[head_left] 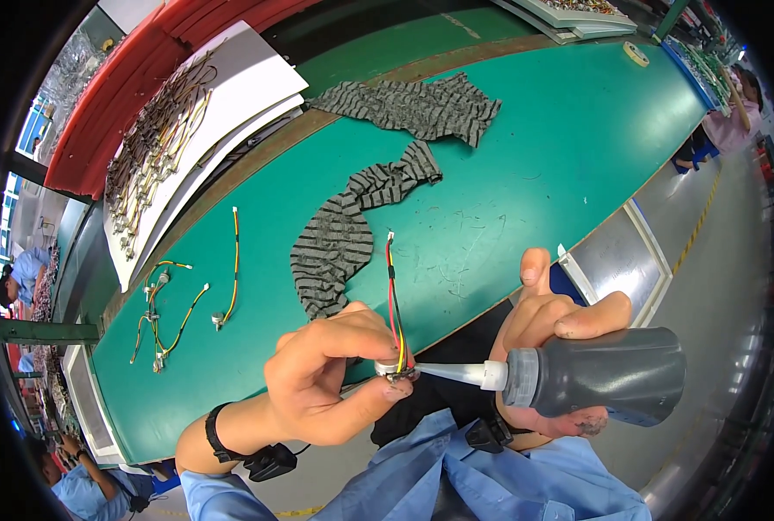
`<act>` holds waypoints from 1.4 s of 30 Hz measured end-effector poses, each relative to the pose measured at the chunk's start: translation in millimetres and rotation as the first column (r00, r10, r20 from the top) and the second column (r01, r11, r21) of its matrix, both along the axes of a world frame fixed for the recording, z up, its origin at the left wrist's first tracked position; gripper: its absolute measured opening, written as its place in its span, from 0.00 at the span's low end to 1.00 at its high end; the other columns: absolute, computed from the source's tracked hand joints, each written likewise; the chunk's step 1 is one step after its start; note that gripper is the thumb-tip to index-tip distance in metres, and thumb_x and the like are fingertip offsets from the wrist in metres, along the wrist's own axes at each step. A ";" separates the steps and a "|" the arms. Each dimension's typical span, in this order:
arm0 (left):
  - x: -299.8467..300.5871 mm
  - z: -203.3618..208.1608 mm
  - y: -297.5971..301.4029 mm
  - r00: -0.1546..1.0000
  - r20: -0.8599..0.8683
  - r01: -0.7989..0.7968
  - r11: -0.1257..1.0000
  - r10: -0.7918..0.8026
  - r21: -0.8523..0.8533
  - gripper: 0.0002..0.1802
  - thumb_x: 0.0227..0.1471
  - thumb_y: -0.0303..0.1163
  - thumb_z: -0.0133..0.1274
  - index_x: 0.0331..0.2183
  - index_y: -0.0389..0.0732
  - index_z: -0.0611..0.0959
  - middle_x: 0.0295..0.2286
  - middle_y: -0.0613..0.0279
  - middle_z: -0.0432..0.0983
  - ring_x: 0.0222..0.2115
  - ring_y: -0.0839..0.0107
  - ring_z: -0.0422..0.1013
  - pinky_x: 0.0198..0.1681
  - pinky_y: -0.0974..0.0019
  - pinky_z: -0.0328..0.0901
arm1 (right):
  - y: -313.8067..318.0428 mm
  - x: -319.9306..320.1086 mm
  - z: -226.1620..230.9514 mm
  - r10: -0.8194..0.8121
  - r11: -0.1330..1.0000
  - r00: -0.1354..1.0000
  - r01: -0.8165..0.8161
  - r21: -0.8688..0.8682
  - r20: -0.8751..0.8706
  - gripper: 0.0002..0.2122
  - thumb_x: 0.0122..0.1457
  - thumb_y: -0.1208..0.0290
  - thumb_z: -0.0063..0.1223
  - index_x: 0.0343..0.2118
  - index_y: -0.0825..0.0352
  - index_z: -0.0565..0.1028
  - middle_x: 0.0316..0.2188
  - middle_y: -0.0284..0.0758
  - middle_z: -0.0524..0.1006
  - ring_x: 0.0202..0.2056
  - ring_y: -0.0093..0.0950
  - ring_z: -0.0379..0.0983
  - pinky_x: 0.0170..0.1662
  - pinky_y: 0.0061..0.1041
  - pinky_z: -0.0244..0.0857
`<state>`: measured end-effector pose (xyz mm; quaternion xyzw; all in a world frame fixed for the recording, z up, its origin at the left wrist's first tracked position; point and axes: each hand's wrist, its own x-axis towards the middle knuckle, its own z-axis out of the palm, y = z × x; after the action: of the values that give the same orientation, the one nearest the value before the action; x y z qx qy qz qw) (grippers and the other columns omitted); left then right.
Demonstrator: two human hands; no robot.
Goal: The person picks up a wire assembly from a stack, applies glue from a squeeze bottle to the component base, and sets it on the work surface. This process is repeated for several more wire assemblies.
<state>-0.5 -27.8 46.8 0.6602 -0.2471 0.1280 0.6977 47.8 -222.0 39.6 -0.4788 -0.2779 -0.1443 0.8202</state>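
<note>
Between the thumb and fingers of my left hand is a small round metal component with wires. Its red, yellow and black wires stand up to a white connector. My right hand grips a dark grey squeeze bottle, tipped on its side. The bottle's pale tapered nozzle points left, and its tip meets or nearly meets the component's wired side. Whether anything flows from the tip is too small to tell. Both hands are at the near edge of the green table.
Several similar wired components lie at the table's left, with a single one beside them. Striped grey cloths lie mid-table. A white board at the far left bears many more wired parts. A tape roll sits far right. Other people work nearby.
</note>
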 end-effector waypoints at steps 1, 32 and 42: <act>0.2 0.4 -0.3 1.000 -0.004 0.003 1.000 -0.003 -0.001 0.15 0.42 0.17 0.57 0.35 0.29 0.74 0.26 0.52 0.77 0.26 0.66 0.74 0.30 0.68 0.62 | -0.7 0.3 -0.3 0.002 1.000 1.000 -0.002 -0.002 0.002 0.26 0.47 0.41 0.56 0.33 0.62 0.63 0.11 0.29 0.67 0.11 0.21 0.61 0.48 0.37 0.43; -3.9 0.8 -1.8 0.958 -0.192 0.169 0.962 -0.211 -0.215 0.13 0.53 0.16 0.44 0.42 0.30 0.64 0.32 0.44 0.73 0.31 0.65 0.73 0.34 0.64 0.70 | 38.0 -15.1 -14.1 0.043 0.968 0.973 0.015 0.250 -0.226 0.34 0.52 0.34 0.41 0.47 0.62 0.56 0.25 0.32 0.68 0.21 0.32 0.73 0.49 0.36 0.53; -8.8 2.0 -6.2 0.953 -0.250 0.114 0.969 -0.169 -0.222 0.13 0.52 0.15 0.46 0.41 0.29 0.65 0.33 0.44 0.73 0.30 0.67 0.73 0.35 0.63 0.71 | 34.2 -11.6 -23.7 0.103 0.978 0.994 -0.097 0.186 -0.023 0.34 0.53 0.35 0.42 0.50 0.61 0.55 0.28 0.34 0.70 0.21 0.36 0.75 0.49 0.38 0.54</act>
<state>-9.3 -34.0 48.8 0.5766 -0.1833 0.0123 0.7961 36.2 -187.8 15.9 -0.3884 -0.2736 -0.1201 0.8717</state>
